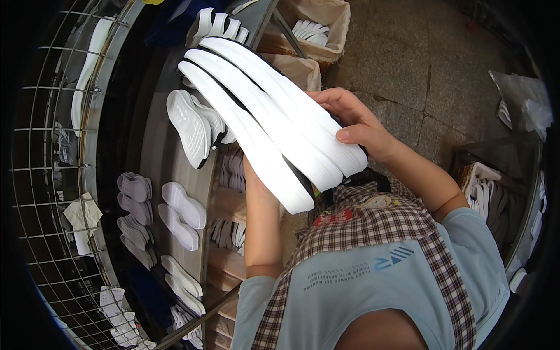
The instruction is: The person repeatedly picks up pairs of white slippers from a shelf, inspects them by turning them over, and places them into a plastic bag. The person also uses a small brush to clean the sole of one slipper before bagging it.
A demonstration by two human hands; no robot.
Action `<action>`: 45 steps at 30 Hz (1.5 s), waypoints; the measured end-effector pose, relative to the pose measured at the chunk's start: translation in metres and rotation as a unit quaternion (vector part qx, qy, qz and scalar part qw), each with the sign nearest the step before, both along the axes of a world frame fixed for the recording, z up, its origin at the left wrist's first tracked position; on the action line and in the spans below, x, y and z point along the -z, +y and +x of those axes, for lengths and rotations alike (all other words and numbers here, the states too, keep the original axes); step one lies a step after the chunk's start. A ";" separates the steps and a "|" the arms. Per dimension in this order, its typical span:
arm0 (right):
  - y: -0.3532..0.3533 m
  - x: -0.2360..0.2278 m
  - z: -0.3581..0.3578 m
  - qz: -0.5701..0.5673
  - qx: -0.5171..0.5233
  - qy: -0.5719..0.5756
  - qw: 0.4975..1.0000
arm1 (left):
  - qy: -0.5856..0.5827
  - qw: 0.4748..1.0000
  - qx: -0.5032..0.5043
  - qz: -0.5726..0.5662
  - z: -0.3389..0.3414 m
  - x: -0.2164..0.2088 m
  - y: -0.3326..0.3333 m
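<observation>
A stack of three white shoe soles [262, 116] with black edging is held up at a slant in front of me. My right hand [359, 125] grips it at the right, thumb on the outer sole's side and fingers behind. From below, my left hand [254, 174] reaches under the stack's left side and supports it; its fingers are hidden by the soles. Just left of the stack, more white and grey soles [189, 128] with black tips lie on a bench [153, 137]. Another group of white soles [217, 26] stands beyond the stack's far end.
Pairs of white soles [182, 213] lie along the bench, beside a wire mesh [44, 169] at the left. Lined bins [335, 20] of soles stand beyond it. At the right is a rack [496, 153] with a sole-filled bin and clear plastic [534, 114].
</observation>
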State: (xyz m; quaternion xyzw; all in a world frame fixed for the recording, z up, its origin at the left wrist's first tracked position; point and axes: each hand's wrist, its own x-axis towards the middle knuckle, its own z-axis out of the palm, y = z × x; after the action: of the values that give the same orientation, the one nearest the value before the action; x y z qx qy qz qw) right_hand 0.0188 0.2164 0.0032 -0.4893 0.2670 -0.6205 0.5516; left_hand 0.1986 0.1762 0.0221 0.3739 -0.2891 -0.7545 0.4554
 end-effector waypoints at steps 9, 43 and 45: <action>0.000 0.005 0.000 -0.037 -0.025 -0.017 0.999 | 0.016 0.999 0.024 -0.043 0.004 0.010 -0.011; -0.003 0.049 0.002 -0.247 0.050 0.126 0.960 | 0.111 0.993 0.009 -0.032 0.017 0.037 -0.041; -0.004 0.038 0.002 -0.280 0.080 0.142 0.946 | 0.118 0.992 0.006 -0.034 0.017 0.035 -0.045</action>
State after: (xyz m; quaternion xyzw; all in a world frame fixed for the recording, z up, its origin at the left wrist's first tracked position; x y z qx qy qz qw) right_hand 0.0204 0.2120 -0.0347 -0.6838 0.1965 -0.6367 0.2973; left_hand 0.2157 0.1310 -0.0127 0.2643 -0.2611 -0.7856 0.4948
